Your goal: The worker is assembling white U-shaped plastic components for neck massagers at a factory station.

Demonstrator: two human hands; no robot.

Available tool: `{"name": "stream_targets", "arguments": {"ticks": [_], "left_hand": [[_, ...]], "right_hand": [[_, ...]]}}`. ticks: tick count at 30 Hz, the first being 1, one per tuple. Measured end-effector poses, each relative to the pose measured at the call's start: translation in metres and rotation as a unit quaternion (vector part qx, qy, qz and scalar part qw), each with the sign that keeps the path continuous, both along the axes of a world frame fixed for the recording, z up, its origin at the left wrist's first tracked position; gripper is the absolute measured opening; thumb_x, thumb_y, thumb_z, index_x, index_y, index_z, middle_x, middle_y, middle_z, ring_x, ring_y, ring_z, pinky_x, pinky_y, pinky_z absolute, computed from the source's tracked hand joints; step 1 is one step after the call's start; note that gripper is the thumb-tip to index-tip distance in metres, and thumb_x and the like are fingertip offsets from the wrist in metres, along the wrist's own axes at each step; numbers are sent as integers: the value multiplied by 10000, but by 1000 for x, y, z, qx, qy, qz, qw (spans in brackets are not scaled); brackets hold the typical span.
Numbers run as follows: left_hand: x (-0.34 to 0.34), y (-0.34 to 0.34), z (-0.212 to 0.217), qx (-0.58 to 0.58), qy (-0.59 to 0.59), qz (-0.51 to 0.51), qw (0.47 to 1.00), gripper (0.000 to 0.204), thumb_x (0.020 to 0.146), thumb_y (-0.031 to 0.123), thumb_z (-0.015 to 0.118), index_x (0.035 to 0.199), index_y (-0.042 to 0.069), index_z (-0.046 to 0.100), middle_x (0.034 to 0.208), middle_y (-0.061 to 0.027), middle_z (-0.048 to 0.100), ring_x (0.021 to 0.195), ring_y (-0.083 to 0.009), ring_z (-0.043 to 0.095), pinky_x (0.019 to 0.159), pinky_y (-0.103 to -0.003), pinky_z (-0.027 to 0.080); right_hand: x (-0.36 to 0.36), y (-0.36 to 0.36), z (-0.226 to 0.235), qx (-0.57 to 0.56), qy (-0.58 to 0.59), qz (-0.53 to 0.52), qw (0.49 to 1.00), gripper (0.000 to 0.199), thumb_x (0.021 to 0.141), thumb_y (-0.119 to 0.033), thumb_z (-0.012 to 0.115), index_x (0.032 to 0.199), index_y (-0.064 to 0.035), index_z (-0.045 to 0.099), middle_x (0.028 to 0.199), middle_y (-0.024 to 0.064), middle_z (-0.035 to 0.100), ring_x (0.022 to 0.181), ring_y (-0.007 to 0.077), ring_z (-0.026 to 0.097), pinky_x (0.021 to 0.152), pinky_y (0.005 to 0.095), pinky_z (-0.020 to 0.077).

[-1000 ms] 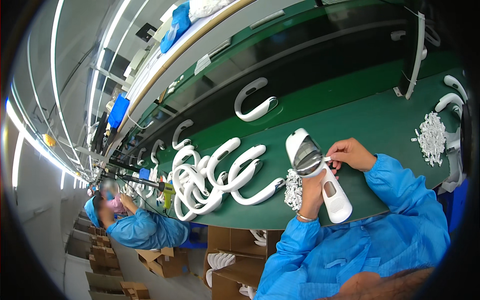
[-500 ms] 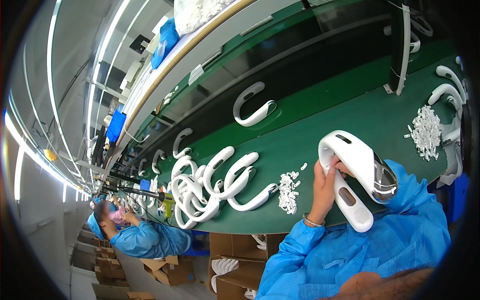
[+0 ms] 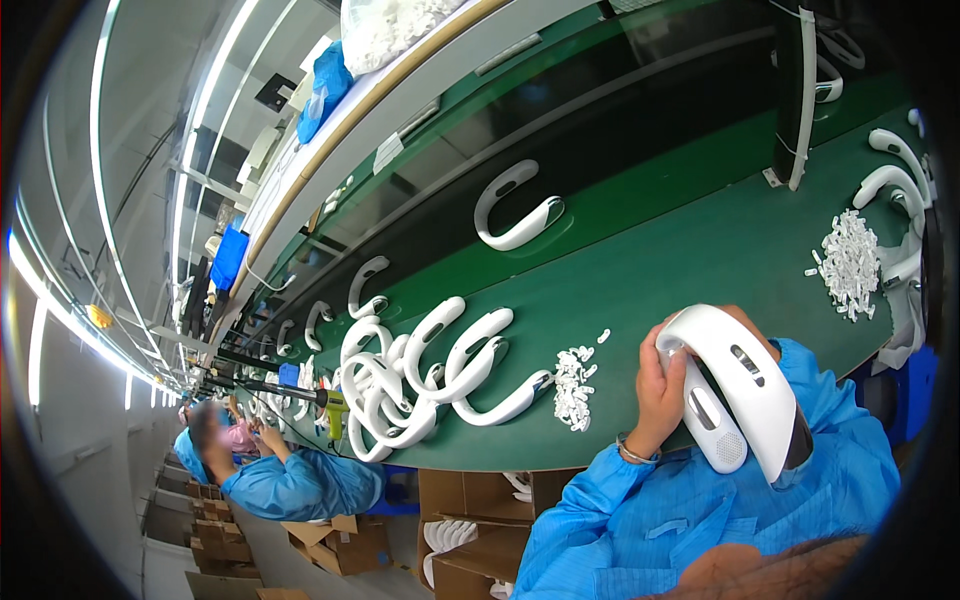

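A white U-shaped neck fan (image 3: 712,335) is in front of my chest, above the bench's near edge. It has a dark oval slot in its outer face and a perforated grille near one end. My left hand (image 3: 658,400) grips it by the bend, thumb toward the inner side and fingers round the outside. On the far side my right hand (image 3: 752,330) also holds it; most of its fingers are hidden behind the white shell. A small heap of white plastic pieces (image 3: 573,395) lies on the bench left of my left hand.
The green bench (image 3: 640,270) carries a pile of neck fans (image 3: 385,390) at left. One neck fan (image 3: 515,240) rests on the dark-green strip behind. A bigger heap of white pieces (image 3: 850,265) lies right, past a post (image 3: 797,110). Cardboard boxes (image 3: 465,495) stand below; a co-worker (image 3: 290,485) sits left.
Both hands have lowered the neck fan and turned it, so its slotted outer face shows more and its glossy end less. The neck fan on the strip behind has shifted slightly right.
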State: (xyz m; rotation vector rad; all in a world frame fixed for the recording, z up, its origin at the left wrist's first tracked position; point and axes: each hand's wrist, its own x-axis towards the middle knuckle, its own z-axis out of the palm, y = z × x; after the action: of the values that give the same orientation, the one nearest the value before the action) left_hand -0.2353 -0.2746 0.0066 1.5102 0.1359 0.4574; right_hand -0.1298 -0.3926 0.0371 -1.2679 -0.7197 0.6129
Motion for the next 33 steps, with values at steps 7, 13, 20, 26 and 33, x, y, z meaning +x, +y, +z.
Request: {"name": "stream_targets", "arguments": {"ticks": [7, 13, 20, 26, 33], "left_hand": [[5, -1, 3, 45, -69, 17, 996, 400, 939, 79, 459, 1301, -65, 365, 1233, -141, 516, 1128, -183, 501, 967, -320, 394], [62, 13, 3, -61, 1, 36, 998, 352, 944, 132, 488, 1243, -49, 451, 1117, -95, 574, 1004, -133, 543, 865, -258, 435], [186, 130, 5, 475, 214, 56, 852, 457, 948, 421, 332, 1067, 53, 575, 947, -213, 633, 887, -406, 588, 752, -492, 459], [238, 307, -12, 548, 393, 292, 678, 490, 779, 405, 627, 1021, -19, 590, 1047, -288, 583, 940, -405, 616, 775, -434, 523], [256, 352, -67, 462, 369, 202, 781, 243, 794, 147, 532, 811, -71, 637, 835, -278, 641, 796, -360, 667, 617, -435, 530]], "right_hand": [[-4, 5, -10, 47, -71, -36, 996, 307, 789, -175, 676, 1028, 9, 620, 962, 116, 647, 876, 179, 624, 741, 285, 500], [10, 22, -7, 62, 36, -180, 981, 504, 850, -185, 639, 1281, 1, 454, 1033, 114, 622, 901, 195, 617, 765, 314, 528], [128, 52, -35, -13, 246, -13, 969, 320, 774, -100, 630, 1048, 42, 545, 754, 83, 575, 591, 187, 568, 585, 362, 540], [305, 42, -95, -233, 107, -441, 860, 375, 754, -99, 614, 1094, -6, 486, 781, 123, 596, 621, 239, 623, 493, 361, 505], [349, 28, -103, -357, -131, -588, 714, 483, 819, -289, 604, 1190, -25, 443, 1066, 242, 546, 854, 387, 614, 716, 420, 518]]}}
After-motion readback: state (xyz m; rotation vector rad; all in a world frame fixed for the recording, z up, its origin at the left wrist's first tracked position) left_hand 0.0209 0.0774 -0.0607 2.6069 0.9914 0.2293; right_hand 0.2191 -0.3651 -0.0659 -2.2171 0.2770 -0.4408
